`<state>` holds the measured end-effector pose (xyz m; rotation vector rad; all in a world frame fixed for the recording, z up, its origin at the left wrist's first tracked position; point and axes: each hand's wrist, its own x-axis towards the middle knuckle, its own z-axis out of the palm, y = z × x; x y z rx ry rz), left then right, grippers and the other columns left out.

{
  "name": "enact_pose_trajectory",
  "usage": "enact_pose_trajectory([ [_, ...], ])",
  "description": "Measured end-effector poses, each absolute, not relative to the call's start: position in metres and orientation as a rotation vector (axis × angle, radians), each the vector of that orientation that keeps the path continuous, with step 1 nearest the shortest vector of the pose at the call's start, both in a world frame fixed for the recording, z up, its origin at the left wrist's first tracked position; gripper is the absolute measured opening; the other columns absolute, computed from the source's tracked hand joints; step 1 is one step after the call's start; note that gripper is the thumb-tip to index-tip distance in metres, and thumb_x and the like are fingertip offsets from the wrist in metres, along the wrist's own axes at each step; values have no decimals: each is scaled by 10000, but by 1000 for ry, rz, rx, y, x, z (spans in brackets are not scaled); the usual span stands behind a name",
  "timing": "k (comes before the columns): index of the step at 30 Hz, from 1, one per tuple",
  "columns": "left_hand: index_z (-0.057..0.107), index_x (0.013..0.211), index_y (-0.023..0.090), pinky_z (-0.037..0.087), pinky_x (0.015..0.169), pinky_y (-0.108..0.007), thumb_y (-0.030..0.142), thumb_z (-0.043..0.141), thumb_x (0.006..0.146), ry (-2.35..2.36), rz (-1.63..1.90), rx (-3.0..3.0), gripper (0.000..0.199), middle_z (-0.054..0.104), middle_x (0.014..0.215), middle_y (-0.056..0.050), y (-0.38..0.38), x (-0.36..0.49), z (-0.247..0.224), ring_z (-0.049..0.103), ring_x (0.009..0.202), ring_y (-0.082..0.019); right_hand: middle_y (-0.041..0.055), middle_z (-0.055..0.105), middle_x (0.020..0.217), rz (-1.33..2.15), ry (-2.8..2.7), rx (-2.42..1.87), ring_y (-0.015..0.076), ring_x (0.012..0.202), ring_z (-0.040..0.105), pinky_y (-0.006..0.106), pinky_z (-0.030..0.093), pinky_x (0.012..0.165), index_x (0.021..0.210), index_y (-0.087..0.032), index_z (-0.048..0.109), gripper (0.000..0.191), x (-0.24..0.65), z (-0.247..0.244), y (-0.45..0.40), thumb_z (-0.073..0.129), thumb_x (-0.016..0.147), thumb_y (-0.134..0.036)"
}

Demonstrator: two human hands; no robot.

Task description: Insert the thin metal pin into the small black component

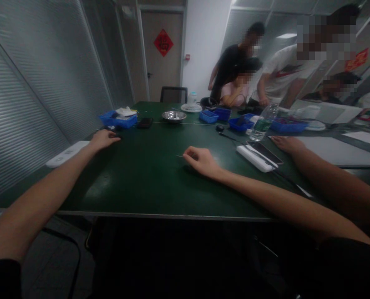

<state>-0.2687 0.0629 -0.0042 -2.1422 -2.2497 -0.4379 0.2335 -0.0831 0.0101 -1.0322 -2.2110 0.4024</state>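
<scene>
My right hand (201,161) hovers low over or rests on the middle of the green table (147,178). Its thumb and index finger pinch a thin, pale, needle-like piece (180,156) that sticks out to the left. Farther left, my left hand (102,139) lies on the table near a blue basket (122,121), its fingers curled. Something small and dark (118,137) shows at the fingertips; its kind is too dim to make out. A black wallet-like object (145,123) and a shiny metal bowl (174,116) are beyond my hands.
A white power strip (69,153) lies by the left wall. To the right are another white block (256,158) with a cable, a phone (265,152), a water bottle (263,123) and a co-worker's hand (286,144). Blue baskets (208,116) and several people are farther back.
</scene>
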Motion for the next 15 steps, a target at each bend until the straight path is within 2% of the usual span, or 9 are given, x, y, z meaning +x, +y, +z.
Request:
enact_pose_trajectory([
  [4,803,1117,192,500,967,-496,678,672,805,-2280,-397,-2053,592,737,1187,-184,58,-265,0,652,1144,-415,41,731,904,402,-2211,-1016,160,775,642,270,467,704,1003,-173,712,194,233,9,-83,585,1011,-320],
  [8,808,1009,208,501,955,-507,664,713,772,-2312,-441,-2039,523,755,1113,-174,55,-261,4,670,1094,-416,44,734,913,399,-2220,-1029,162,773,643,274,468,700,1008,-177,713,189,234,10,-83,588,1010,-317],
  [15,782,1097,201,517,922,-411,546,745,792,-2285,-561,-2046,462,768,1113,-132,55,-261,1,698,1053,-339,39,726,890,407,-2220,-1013,160,763,636,277,464,701,998,-173,710,186,234,11,-84,589,1010,-314],
])
